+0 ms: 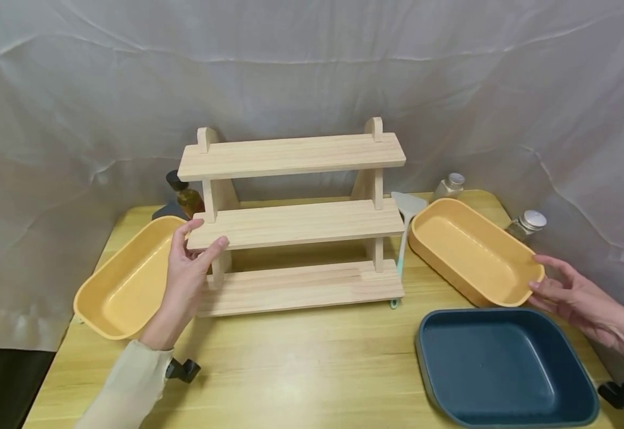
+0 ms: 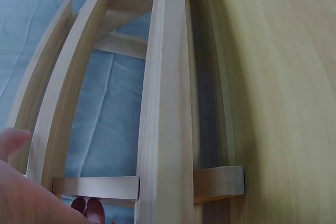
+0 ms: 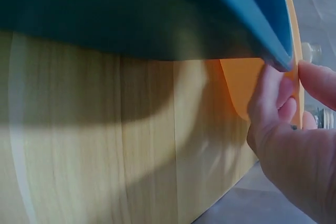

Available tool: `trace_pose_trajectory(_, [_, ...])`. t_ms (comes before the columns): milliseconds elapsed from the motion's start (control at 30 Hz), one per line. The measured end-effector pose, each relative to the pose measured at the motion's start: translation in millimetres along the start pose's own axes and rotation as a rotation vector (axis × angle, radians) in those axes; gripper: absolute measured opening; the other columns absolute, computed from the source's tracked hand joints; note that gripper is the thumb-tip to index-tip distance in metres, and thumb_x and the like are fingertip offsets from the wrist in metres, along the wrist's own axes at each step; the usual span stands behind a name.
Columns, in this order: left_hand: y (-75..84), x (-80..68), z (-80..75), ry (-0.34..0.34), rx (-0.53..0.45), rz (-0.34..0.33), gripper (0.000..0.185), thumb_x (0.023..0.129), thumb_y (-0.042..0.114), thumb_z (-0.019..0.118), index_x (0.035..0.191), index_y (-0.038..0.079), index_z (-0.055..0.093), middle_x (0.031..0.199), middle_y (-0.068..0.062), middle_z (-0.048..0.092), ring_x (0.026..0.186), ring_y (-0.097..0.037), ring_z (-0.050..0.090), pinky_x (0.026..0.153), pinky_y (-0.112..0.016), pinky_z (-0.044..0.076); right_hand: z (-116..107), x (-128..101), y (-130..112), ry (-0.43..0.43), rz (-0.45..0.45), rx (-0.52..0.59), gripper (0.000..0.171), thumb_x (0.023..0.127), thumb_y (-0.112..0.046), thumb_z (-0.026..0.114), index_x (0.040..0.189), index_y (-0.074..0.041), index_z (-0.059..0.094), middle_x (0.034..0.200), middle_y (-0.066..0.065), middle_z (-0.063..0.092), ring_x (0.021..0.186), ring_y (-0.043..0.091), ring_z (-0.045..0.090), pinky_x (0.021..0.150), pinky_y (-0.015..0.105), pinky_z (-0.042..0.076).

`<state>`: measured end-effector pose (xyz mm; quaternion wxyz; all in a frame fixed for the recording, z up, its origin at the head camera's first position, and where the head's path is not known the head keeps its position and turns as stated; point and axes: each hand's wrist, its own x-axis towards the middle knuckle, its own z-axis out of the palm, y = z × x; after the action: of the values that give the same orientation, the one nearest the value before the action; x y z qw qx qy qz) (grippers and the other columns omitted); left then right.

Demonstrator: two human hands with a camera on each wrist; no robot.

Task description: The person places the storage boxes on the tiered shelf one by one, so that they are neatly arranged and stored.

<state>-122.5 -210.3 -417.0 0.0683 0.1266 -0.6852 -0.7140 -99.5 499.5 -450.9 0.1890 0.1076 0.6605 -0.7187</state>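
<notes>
A three-tier wooden display rack (image 1: 296,223) stands at the middle of the table. My left hand (image 1: 191,259) grips the left end of its middle shelf, thumb at the front edge. In the left wrist view, two fingertips (image 2: 94,211) show beside the rack's side support (image 2: 97,187). On the right, my right hand (image 1: 574,295) pinches the near end of a yellow rectangular tray (image 1: 467,250). The right wrist view has the thumb (image 3: 317,80) on one side of the yellow rim and fingers on the other. A dark blue tray (image 1: 494,363) lies just in front of it.
Another yellow tray (image 1: 135,286) lies left of the rack, near a dark-capped bottle (image 1: 190,199). A spatula (image 1: 405,214) lies beside the rack's right end. Two silver-lidded jars (image 1: 449,186) stand behind the right yellow tray. Grey cloth (image 1: 301,65) hangs behind the table (image 1: 296,369).
</notes>
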Motion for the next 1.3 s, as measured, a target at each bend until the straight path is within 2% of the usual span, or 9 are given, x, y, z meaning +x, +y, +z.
trace_pose_trajectory(133, [-0.2, 1.8, 1.3, 0.013, 0.028, -0.015, 0.058, 0.100, 0.021, 0.084, 0.147, 0.025, 0.050, 0.147, 0.004, 0.038, 0.094, -0.013, 0.055, 0.073, -0.024, 0.043, 0.6, 1.1, -0.8, 0.002, 0.007, 0.056, 0.063, 0.108, 0.014, 0.056, 0.141, -0.035, 0.034, 0.117, 0.004, 0.066, 0.099, 0.024, 0.077, 0.084, 0.038, 0.064])
trace_pose_trajectory(200, [-0.1, 2.4, 1.4, 0.013, 0.039, -0.025, 0.058, 0.100, 0.022, 0.084, 0.147, 0.025, 0.049, 0.146, 0.004, 0.038, 0.094, -0.013, 0.054, 0.071, -0.025, 0.042, 0.4, 1.2, -1.4, 0.006, 0.015, 0.063, 0.063, 0.109, 0.013, 0.056, 0.141, -0.036, 0.034, 0.116, 0.003, 0.066, 0.099, 0.024, 0.077, 0.085, 0.037, 0.064])
trace_pose_trajectory(367, [0.8, 3.9, -0.1, -0.017, 0.068, -0.031, 0.060, 0.101, 0.026, 0.084, 0.147, 0.027, 0.045, 0.127, -0.003, 0.043, 0.086, -0.012, 0.051, 0.061, -0.023, 0.038, -1.1, -0.3, -2.0, 0.024, 0.024, 0.103, 0.061, 0.109, 0.011, 0.056, 0.140, -0.038, 0.037, 0.115, 0.002, 0.067, 0.099, 0.024, 0.077, 0.086, 0.038, 0.063])
trace_pose_trajectory(500, [0.7, 4.5, -1.2, -0.045, 0.074, -0.041, 0.060, 0.101, 0.027, 0.083, 0.145, 0.029, 0.044, 0.117, -0.007, 0.048, 0.080, -0.010, 0.050, 0.057, -0.022, 0.036, -2.5, -3.8, -1.9, 0.016, -0.015, 0.172, 0.061, 0.109, 0.014, 0.054, 0.143, -0.034, 0.039, 0.115, 0.005, 0.069, 0.100, 0.026, 0.078, 0.087, 0.039, 0.063])
trace_pose_trajectory(633, [0.4, 4.9, -2.2, -0.050, 0.077, -0.049, 0.059, 0.100, 0.028, 0.084, 0.143, 0.030, 0.043, 0.101, -0.005, 0.055, 0.073, -0.011, 0.049, 0.054, -0.024, 0.035, -2.6, -5.0, -4.4, -0.036, -0.081, 0.263, 0.060, 0.109, 0.018, 0.048, 0.146, -0.029, 0.047, 0.119, 0.007, 0.068, 0.103, 0.028, 0.077, 0.087, 0.040, 0.063])
trace_pose_trajectory(767, [1.3, 5.9, -3.8, -0.056, 0.075, -0.050, 0.060, 0.100, 0.027, 0.084, 0.143, 0.029, 0.042, 0.090, -0.002, 0.055, 0.068, -0.011, 0.047, 0.053, -0.025, 0.036, -1.8, -6.4, -9.1, -0.095, -0.134, 0.343, 0.059, 0.108, 0.021, 0.043, 0.144, -0.023, 0.059, 0.121, 0.011, 0.070, 0.106, 0.031, 0.077, 0.088, 0.042, 0.062])
trace_pose_trajectory(1000, [0.2, 7.4, -4.5, -0.067, 0.088, -0.047, 0.061, 0.101, 0.029, 0.083, 0.143, 0.030, 0.040, 0.091, -0.002, 0.054, 0.069, -0.012, 0.047, 0.055, -0.025, 0.038, 0.4, -12.0, -17.7, -0.137, -0.190, 0.412, 0.059, 0.108, 0.024, 0.039, 0.143, -0.015, 0.066, 0.124, 0.013, 0.072, 0.109, 0.031, 0.077, 0.088, 0.043, 0.062])
trace_pose_trajectory(1233, [0.0, 7.0, -5.7, -0.073, 0.117, -0.051, 0.062, 0.101, 0.031, 0.083, 0.145, 0.031, 0.038, 0.091, -0.002, 0.052, 0.071, -0.013, 0.047, 0.056, -0.026, 0.037, 0.7, -21.6, -30.4, -0.102, -0.230, 0.423, 0.057, 0.109, 0.021, 0.039, 0.143, -0.016, 0.067, 0.124, 0.012, 0.073, 0.107, 0.030, 0.077, 0.086, 0.042, 0.063])
trace_pose_trajectory(1300, [0.4, 6.6, -6.1, -0.078, 0.120, -0.051, 0.063, 0.101, 0.032, 0.082, 0.145, 0.030, 0.038, 0.091, -0.002, 0.052, 0.071, -0.012, 0.046, 0.056, -0.026, 0.036, 0.2, -24.5, -34.9, -0.117, -0.259, 0.438, 0.058, 0.109, 0.022, 0.037, 0.145, -0.013, 0.066, 0.123, 0.015, 0.074, 0.107, 0.031, 0.077, 0.086, 0.043, 0.063])
